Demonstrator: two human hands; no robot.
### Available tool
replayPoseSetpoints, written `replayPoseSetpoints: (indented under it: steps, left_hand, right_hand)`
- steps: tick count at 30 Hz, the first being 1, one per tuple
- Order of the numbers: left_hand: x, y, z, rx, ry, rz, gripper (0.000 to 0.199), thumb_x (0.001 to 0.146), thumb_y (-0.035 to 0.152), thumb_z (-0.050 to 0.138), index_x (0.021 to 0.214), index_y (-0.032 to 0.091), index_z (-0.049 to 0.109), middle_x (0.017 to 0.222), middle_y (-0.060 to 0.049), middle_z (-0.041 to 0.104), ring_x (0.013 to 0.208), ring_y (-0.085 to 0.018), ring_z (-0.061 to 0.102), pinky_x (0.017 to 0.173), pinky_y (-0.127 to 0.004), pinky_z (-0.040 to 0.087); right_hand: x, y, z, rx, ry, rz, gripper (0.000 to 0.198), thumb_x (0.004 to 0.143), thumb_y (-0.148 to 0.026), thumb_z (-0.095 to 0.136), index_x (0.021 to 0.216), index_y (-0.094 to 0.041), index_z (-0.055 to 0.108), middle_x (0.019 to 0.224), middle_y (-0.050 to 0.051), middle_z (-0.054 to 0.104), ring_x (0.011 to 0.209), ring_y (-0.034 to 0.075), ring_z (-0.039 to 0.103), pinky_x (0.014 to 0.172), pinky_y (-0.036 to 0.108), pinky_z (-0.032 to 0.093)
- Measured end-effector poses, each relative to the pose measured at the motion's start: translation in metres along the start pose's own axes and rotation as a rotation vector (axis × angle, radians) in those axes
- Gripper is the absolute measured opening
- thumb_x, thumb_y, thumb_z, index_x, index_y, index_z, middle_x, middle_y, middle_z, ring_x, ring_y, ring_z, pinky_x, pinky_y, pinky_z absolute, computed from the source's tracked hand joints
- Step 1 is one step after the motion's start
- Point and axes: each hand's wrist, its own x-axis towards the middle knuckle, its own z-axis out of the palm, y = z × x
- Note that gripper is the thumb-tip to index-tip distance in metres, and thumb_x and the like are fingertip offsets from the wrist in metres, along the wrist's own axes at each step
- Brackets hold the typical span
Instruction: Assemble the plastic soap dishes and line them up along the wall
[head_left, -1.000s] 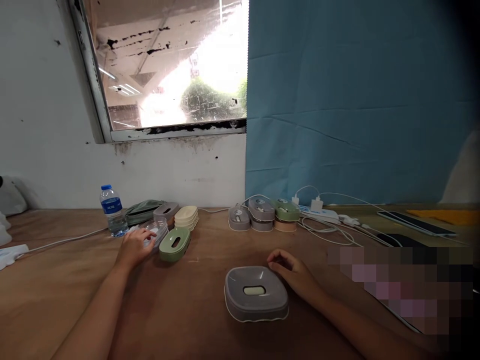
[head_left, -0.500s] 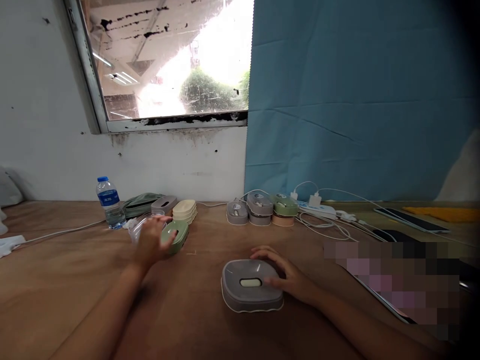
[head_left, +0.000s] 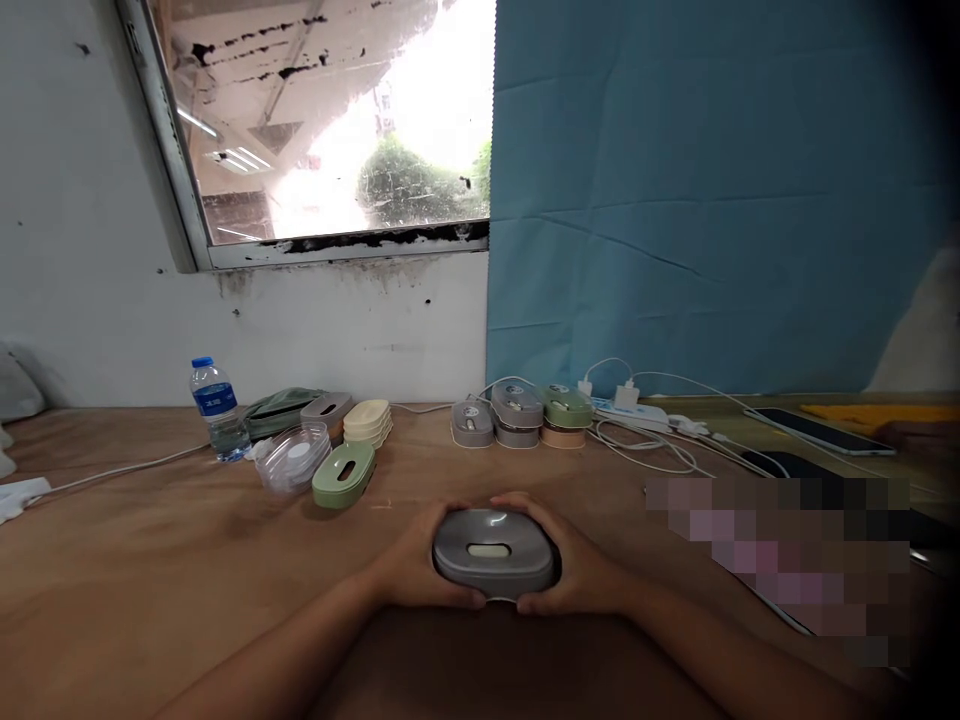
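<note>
In the head view, a grey oval plastic box (head_left: 495, 575) sits low in the middle in front of me. Its top has a long slot with something cream-coloured showing through. My left hand (head_left: 416, 565) wraps round the box's left side, thumb at the near edge. On the opposite side my right hand (head_left: 581, 565) grips it in the same way. Farther off to the left, a green slotted cover (head_left: 345, 475) leans beside some clear plastic shells (head_left: 292, 458), touched by neither hand.
Along the wall stand a water bottle (head_left: 218, 410), a stack of cream trays (head_left: 367, 424) and grey boxes (head_left: 517, 408) with a green one (head_left: 566, 407). White cables (head_left: 652, 455) and a power strip (head_left: 637, 416) lie at the right, near a phone (head_left: 821, 432).
My left hand has come away from the green cover and clear shells to the grey box. My right hand has closed round the box's right side.
</note>
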Motion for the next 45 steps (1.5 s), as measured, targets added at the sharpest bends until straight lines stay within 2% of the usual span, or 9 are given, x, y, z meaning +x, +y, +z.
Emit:
replayPoseSetpoints:
  steps: [6,15,22,28,31,34,38,41,45]
  left_hand:
    - [-0.001,0.009,0.000,0.079,-0.002,-0.011,0.070,0.049,0.044,0.071,0.108,0.020,0.043,0.109,-0.006,0.050,0.097,-0.021,0.048,0.084,-0.034,0.039]
    - [0.000,0.012,-0.002,0.122,0.022,-0.017,0.045,0.056,0.044,0.067,0.092,0.020,0.053,0.107,-0.003,0.053,0.095,-0.020,0.049,0.083,-0.029,0.037]
    - [0.001,0.009,-0.006,0.145,0.081,-0.122,0.040,0.065,0.049,0.058,0.088,0.018,0.054,0.085,-0.002,0.059,0.077,-0.017,0.053,0.068,-0.025,0.040]
    - [-0.001,0.008,-0.013,0.149,0.011,-0.037,0.043,0.064,0.050,0.060,0.093,0.019,0.053,0.111,-0.007,0.055,0.097,-0.022,0.052,0.082,-0.030,0.039]
    - [-0.002,0.006,-0.015,0.211,-0.099,0.032,0.053,0.060,0.049,0.064,0.101,0.019,0.050,0.128,-0.011,0.042,0.118,-0.026,0.036,0.097,-0.038,0.029]
    - [-0.003,0.002,-0.019,0.249,-0.182,0.088,0.056,0.063,0.049,0.062,0.107,0.018,0.048,0.134,-0.013,0.033,0.127,-0.026,0.023,0.103,-0.041,0.020]
    - [-0.003,-0.001,-0.029,0.233,-0.232,0.214,0.048,0.063,0.045,0.063,0.103,0.020,0.052,0.125,-0.009,0.045,0.123,-0.023,0.031,0.105,-0.041,0.016]
    - [-0.004,0.000,-0.033,0.174,-0.222,0.263,0.045,0.060,0.041,0.067,0.098,0.021,0.057,0.106,-0.007,0.058,0.108,-0.020,0.048,0.099,-0.035,0.029]
    - [-0.007,0.003,-0.033,0.094,-0.157,0.210,0.035,0.064,0.036,0.066,0.095,0.022,0.061,0.098,-0.005,0.060,0.091,-0.017,0.056,0.084,-0.028,0.043]
  right_hand:
    - [-0.002,0.001,0.001,-0.012,-0.043,-0.012,0.088,0.049,-0.039,0.075,0.122,-0.022,0.031,0.123,0.009,0.034,0.115,0.027,0.035,0.097,0.038,0.031]
    - [-0.001,-0.008,-0.001,0.043,-0.051,0.141,0.090,0.053,-0.036,0.074,0.126,-0.024,0.024,0.129,0.008,0.030,0.119,0.027,0.032,0.099,0.039,0.029]
    - [-0.003,-0.007,0.002,0.098,-0.116,0.231,0.111,0.045,-0.036,0.077,0.131,-0.023,0.009,0.134,0.011,0.025,0.122,0.029,0.029,0.100,0.040,0.026]
    - [-0.004,-0.003,0.003,0.059,-0.112,0.222,0.112,0.046,-0.039,0.077,0.131,-0.022,0.007,0.136,0.012,0.021,0.124,0.028,0.024,0.101,0.040,0.025]
    - [-0.003,-0.001,0.002,0.040,-0.083,0.199,0.111,0.046,-0.039,0.077,0.131,-0.022,0.008,0.136,0.012,0.020,0.125,0.028,0.022,0.102,0.040,0.023]
    - [-0.002,0.000,0.002,0.027,-0.085,0.187,0.110,0.046,-0.039,0.077,0.131,-0.021,0.009,0.136,0.012,0.020,0.126,0.028,0.021,0.103,0.041,0.022]
    - [-0.002,-0.002,0.001,0.029,-0.095,0.194,0.109,0.046,-0.041,0.076,0.131,-0.022,0.010,0.134,0.013,0.022,0.125,0.028,0.023,0.102,0.042,0.023]
    - [-0.002,-0.002,0.001,0.034,-0.101,0.191,0.108,0.047,-0.041,0.076,0.131,-0.021,0.011,0.133,0.013,0.024,0.124,0.028,0.025,0.102,0.041,0.024]
    - [-0.002,-0.002,0.000,0.032,-0.097,0.185,0.107,0.047,-0.042,0.076,0.131,-0.022,0.013,0.133,0.011,0.026,0.123,0.028,0.026,0.102,0.041,0.024]
